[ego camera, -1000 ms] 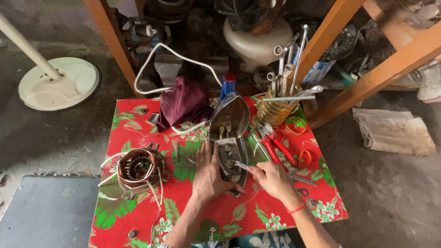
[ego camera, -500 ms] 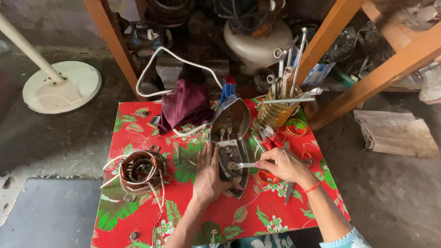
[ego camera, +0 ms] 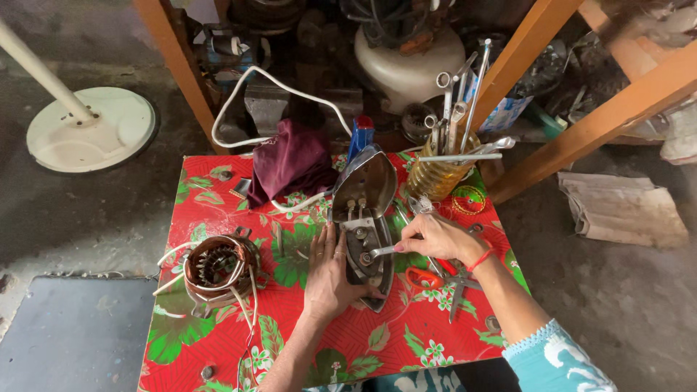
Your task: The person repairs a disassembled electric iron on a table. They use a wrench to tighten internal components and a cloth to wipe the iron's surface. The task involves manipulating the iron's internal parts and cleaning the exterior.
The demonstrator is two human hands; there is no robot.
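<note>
Head view: an opened electric iron [ego camera: 367, 239] lies near the middle of a small table [ego camera: 435, 341] covered with a red, flower-printed cloth, its pointed shiny cover tipped up at the far end and the dark inner base with its contacts laid bare toward the person. The left hand [ego camera: 330, 279] rests flat with its fingers spread along the iron's left edge, the thumb reaching round the near end. The right hand [ego camera: 435, 238] has its fingers closed narrowly on a small metal wrench [ego camera: 379, 252], whose far end sits on a fastener in the base.

The iron is likely heavy, stiff and smooth, so it could slide on the cloth; the bare metal rim at its side looks like the sound place to hold, well off the small contacts and terminals, which seem fragile.

Left of it stands a copper-wound motor stator [ego camera: 218, 268] with loose leads. A maroon cloth [ego camera: 290, 163] and a white cord [ego camera: 283, 91] lie beyond, a jar of tools [ego camera: 439, 170] at the far right, and red-handled scissors [ego camera: 435, 277] just beside the right wrist.
</note>
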